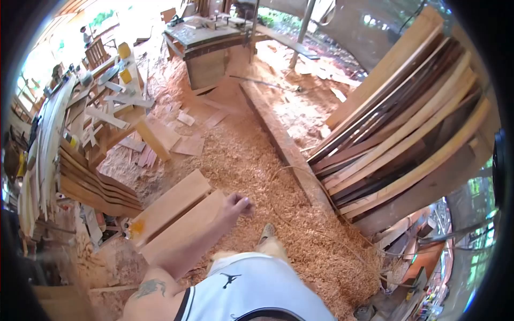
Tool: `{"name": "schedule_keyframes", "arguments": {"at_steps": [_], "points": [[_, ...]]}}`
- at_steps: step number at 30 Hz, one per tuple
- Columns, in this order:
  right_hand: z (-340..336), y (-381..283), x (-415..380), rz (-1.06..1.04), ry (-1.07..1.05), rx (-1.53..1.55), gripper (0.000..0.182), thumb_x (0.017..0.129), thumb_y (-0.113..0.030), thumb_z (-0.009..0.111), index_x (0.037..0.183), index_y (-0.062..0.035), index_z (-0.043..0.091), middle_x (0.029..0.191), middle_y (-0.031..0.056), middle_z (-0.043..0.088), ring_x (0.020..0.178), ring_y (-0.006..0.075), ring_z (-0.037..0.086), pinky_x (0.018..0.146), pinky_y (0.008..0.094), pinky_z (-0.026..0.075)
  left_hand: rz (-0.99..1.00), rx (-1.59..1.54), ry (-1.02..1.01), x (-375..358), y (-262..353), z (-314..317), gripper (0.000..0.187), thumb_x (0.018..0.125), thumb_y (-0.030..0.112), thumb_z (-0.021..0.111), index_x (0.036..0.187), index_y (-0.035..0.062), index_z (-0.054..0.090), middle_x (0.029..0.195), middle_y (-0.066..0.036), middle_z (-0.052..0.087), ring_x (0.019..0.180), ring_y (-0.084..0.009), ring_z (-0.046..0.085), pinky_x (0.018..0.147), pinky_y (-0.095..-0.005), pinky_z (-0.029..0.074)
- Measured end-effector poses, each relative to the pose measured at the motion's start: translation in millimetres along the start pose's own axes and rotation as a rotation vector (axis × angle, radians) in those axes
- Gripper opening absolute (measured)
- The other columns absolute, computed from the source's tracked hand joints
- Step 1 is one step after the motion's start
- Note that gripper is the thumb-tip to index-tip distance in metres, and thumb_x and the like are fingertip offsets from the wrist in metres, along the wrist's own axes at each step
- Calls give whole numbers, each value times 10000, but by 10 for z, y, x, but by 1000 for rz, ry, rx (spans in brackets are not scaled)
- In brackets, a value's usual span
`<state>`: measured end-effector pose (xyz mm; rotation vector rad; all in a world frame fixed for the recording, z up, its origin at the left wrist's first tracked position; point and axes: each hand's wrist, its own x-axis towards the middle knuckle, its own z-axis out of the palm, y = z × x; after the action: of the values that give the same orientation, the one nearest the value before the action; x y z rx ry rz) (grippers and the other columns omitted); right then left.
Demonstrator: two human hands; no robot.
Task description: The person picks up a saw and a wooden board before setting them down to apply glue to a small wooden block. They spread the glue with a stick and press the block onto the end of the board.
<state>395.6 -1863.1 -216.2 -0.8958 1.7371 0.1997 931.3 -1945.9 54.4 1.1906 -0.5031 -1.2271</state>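
My left hand (239, 205) hangs over the far right end of a pale wooden board (187, 227), its fingers loosely curled, and nothing shows in them. My tattooed arm passes across that board. A second pale board (171, 204) lies alongside, parts of the two divided by a dark gap, with an orange-yellow mark near its left end. My right hand is out of view. Below me, one shoe (267, 232) stands on the wood shavings (300, 241).
Long planks (407, 134) lean in a stack at the right. Cut pieces crowd a workbench (128, 109) at the left, with curved wooden parts (99, 184) below it. A machine table (206, 37) stands ahead. A beam (284, 142) and a thin cable (342, 243) cross the floor.
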Motion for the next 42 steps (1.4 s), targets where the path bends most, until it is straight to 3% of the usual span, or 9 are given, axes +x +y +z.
{"name": "schedule_keyframes", "arguments": {"at_steps": [6, 7, 8, 9, 15, 22, 33, 37, 42], "points": [[-2439, -2916, 1524, -427, 264, -90, 477, 896, -268, 501, 493, -53, 637, 536, 175, 626, 414, 289, 570, 414, 397, 475, 116, -181, 8, 966, 947, 363, 152, 1056, 172, 603, 1062, 21, 599, 1098, -181, 736, 889, -214, 741, 808, -350, 627], [-2555, -3722, 1137, -612, 334, -614, 455, 896, -299, 493, 524, -73, 626, 538, 145, 621, 416, 262, 563, 399, 392, 457, 147, -217, 1, 1087, 1065, 353, 151, 1056, 175, 605, 1063, 24, 600, 1105, -184, 735, 891, -214, 742, 807, -349, 627], [-2642, -4199, 1436, -651, 287, -288, 332, 900, -262, 516, 636, -82, 609, 581, 78, 612, 428, 210, 551, 387, 361, 437, 177, -257, 8, 1215, 1163, 343, 137, 1053, 176, 611, 1063, 40, 606, 1115, -191, 732, 898, -216, 743, 808, -351, 627], [-2380, -4882, 825, -602, 209, 342, 179, 885, -210, 578, 748, -96, 585, 632, 29, 584, 463, 174, 547, 395, 329, 428, 191, -295, 16, 1326, 1259, 317, 129, 1055, 172, 607, 1063, 43, 609, 1115, -191, 732, 901, -217, 744, 809, -353, 627], [-1218, -6970, 976, -627, -153, 331, 87, 946, -162, 622, 970, -82, 600, 728, 49, 621, 542, 163, 595, 459, 308, 460, 311, -453, 41, 2190, 1655, -82, 114, 1055, 157, 604, 1061, 44, 614, 1115, -185, 740, 900, -231, 752, 818, -364, 633], [197, -8786, 1201, -591, -231, -229, 109, 937, -131, 623, 979, -32, 639, 772, 84, 660, 556, 178, 616, 482, 330, 512, 285, -383, 264, 3604, 2147, -1267, 149, 1049, 165, 620, 1066, 17, 604, 1050, -175, 746, 884, -209, 737, 803, -358, 626], [424, -10144, 2360, -186, -95, -489, 151, 913, -134, 595, 883, 3, 648, 770, 133, 676, 593, 248, 684, 485, 374, 549, 318, -196, 590, 4774, 3178, -2819, 153, 1039, 142, 631, 1052, -10, 637, 997, -108, 729, 878, -154, 705, 810, -305, 596], [797, -10863, 2614, -747, -399, -1117, 168, 885, -158, 635, 883, -6, 706, 852, 180, 701, 694, 307, 710, 578, 406, 567, 332, -217, 763, 5038, 3315, -3301, 159, 1039, 140, 626, 1065, -17, 640, 1016, -105, 728, 873, -151, 699, 814, -300, 592], [1901, -12445, 2938, -441, -300, -900, 172, 830, -199, 678, 837, -54, 771, 878, 200, 742, 747, 346, 725, 683, 433, 581, 322, -217, 981, 5566, 3692, -3959, 163, 1028, 143, 643, 1065, -16, 647, 985, -102, 736, 873, -148, 698, 807, -297, 586]]}}
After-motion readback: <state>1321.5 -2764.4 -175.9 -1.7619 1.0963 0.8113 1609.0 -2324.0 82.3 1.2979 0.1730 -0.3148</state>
